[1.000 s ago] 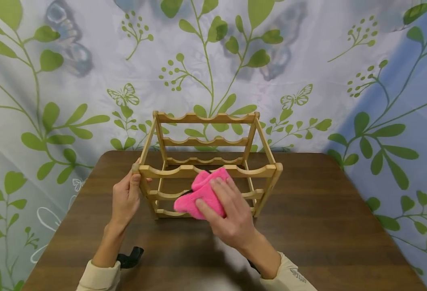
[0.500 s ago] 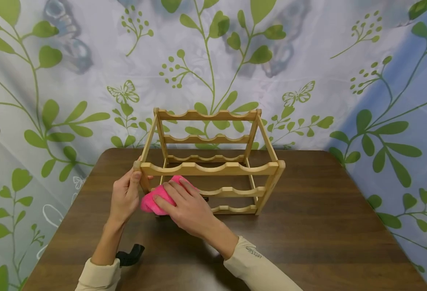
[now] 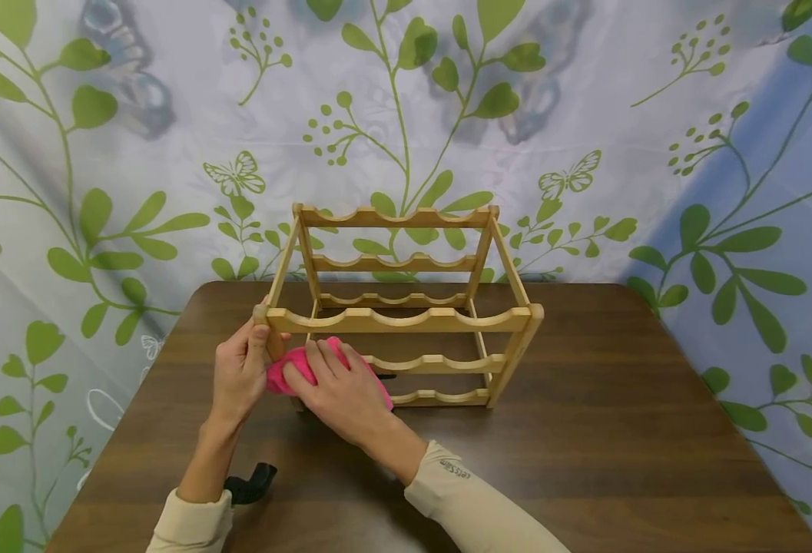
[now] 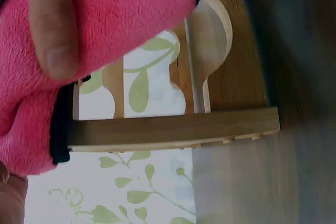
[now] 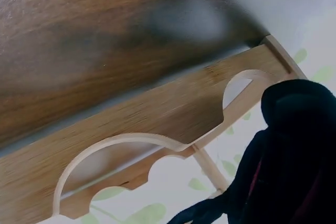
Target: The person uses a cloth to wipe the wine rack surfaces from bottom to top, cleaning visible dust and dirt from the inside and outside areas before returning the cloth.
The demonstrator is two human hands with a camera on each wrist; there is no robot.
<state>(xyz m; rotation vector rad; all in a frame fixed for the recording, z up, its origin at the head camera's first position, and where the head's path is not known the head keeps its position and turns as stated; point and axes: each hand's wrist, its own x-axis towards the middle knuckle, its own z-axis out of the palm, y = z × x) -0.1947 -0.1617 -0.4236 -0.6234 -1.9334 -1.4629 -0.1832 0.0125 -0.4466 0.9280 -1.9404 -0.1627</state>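
Note:
A light wooden rack (image 3: 406, 319) with scalloped slats stands upright on the table. My left hand (image 3: 236, 376) grips its front left post near the top corner. My right hand (image 3: 343, 392) holds a fluffy pink cloth (image 3: 281, 375) against the left end of the front's middle slat, low beside the left post. Close up in the left wrist view, the pink cloth (image 4: 131, 9) shows a black edge, and a finger lies over it. The right wrist view has the scalloped slat (image 5: 184, 93) and a dark shape, probably the cloth's black side. The right fingertips are partly hidden in the cloth.
The brown table (image 3: 599, 430) extends right of the rack and in front of it. Behind hangs a curtain (image 3: 585, 100) printed with leaves and butterflies. A black strap-like piece (image 3: 252, 485) juts out by the left wrist.
My right hand has carried the pink cloth left along the rack's front, from near its middle to the left post. The left hand keeps its grip, and the rack has barely shifted.

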